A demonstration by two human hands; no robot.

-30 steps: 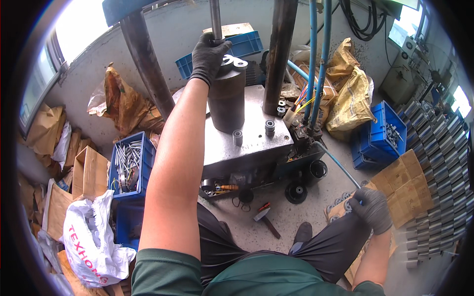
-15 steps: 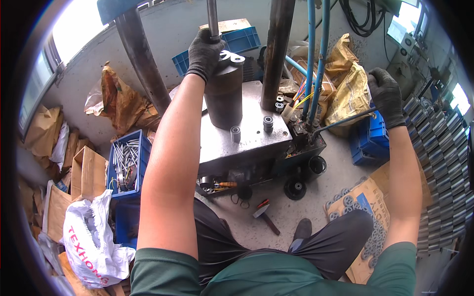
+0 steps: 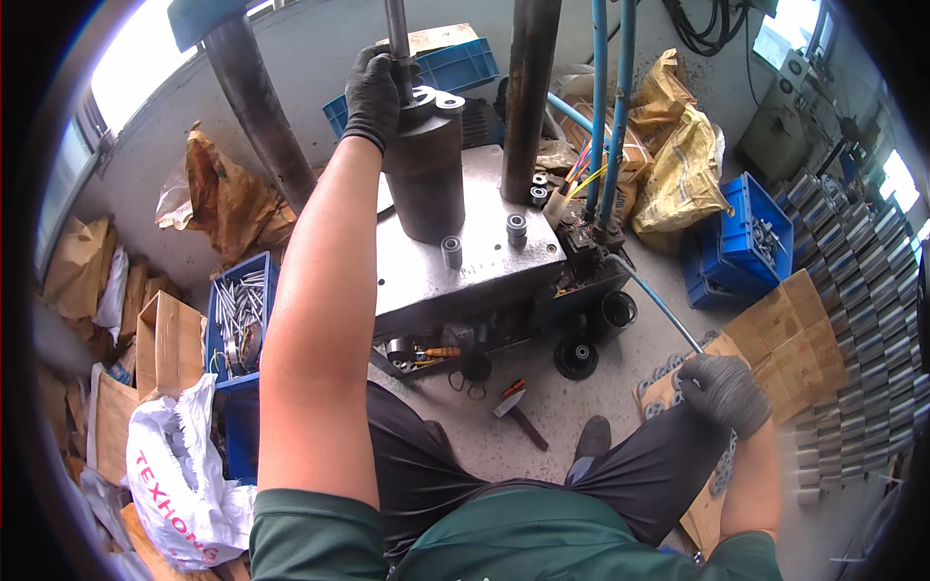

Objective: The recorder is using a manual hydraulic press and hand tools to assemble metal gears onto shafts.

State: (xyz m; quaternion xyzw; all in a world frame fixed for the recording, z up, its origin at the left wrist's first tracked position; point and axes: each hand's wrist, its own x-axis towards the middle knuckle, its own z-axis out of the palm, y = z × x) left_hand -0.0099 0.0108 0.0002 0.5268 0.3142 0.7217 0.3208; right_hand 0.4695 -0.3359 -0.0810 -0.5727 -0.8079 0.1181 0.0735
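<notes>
My left hand (image 3: 372,95), in a dark glove, is closed round the lower part of an upright steel rod (image 3: 397,37); some fingers are hidden behind it. The rod's lower end meets the top of a thick dark metal cylinder (image 3: 426,184), beside pale metal rings (image 3: 449,101). This cylinder stands on a shiny steel plate (image 3: 397,281) between heavy posts. Small bearings stand near the plate's front, one single (image 3: 451,253) and a stack (image 3: 516,230). At the lower right, my gloved right hand (image 3: 725,392) grips the end of a long lever (image 3: 661,308).
Blue hoses (image 3: 620,116) run down beside the right post (image 3: 530,107). A hammer (image 3: 521,418) and a black round part (image 3: 577,358) lie on the floor. Blue crates (image 3: 242,320) flank the press. Flat rings lie on cardboard (image 3: 794,329) at right, near stacked metal tubes (image 3: 852,339).
My right hand has swung the lever down and toward me, from beside the blue crate to above my knee. My left hand stays at the rod; the view has shifted slightly.
</notes>
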